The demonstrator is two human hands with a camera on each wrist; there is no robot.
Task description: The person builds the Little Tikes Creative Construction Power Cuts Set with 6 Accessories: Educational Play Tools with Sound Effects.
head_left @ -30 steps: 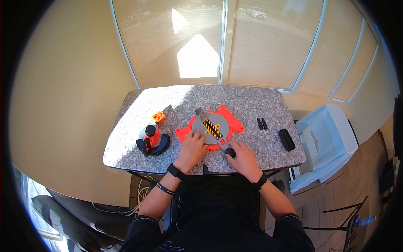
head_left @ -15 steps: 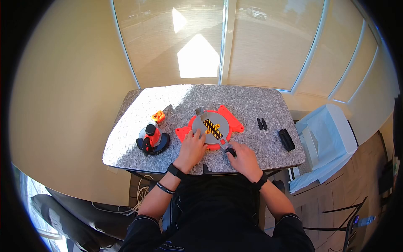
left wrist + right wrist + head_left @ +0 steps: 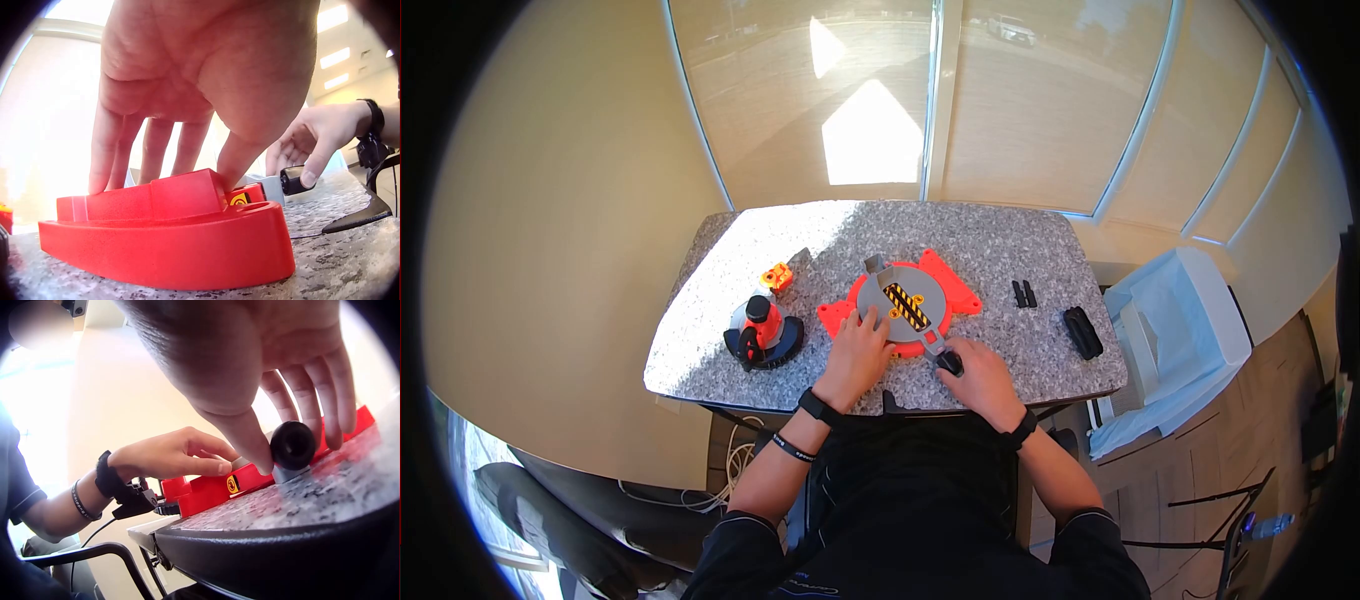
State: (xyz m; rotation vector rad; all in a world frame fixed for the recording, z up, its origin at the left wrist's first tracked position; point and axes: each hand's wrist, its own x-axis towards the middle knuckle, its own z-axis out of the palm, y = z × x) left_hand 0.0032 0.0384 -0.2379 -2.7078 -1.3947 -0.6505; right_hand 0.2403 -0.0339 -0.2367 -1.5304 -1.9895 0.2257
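A toy saw base with red wings and a round grey turntable lies on the table before me. A yellow-and-black striped strip crosses the turntable. My left hand rests on its left near side, fingers reaching down onto it; in the left wrist view the fairly straight fingers press on the red part. The right hand pinches the black knob at the end of the turntable's grey arm. From the right wrist, the knob shows between thumb and fingers.
Left of the base stand a red-and-black toy saw part and an orange-yellow piece. Two small black strips and a black oblong part lie at the right. A bin with a pale blue liner stands beside the table's right edge.
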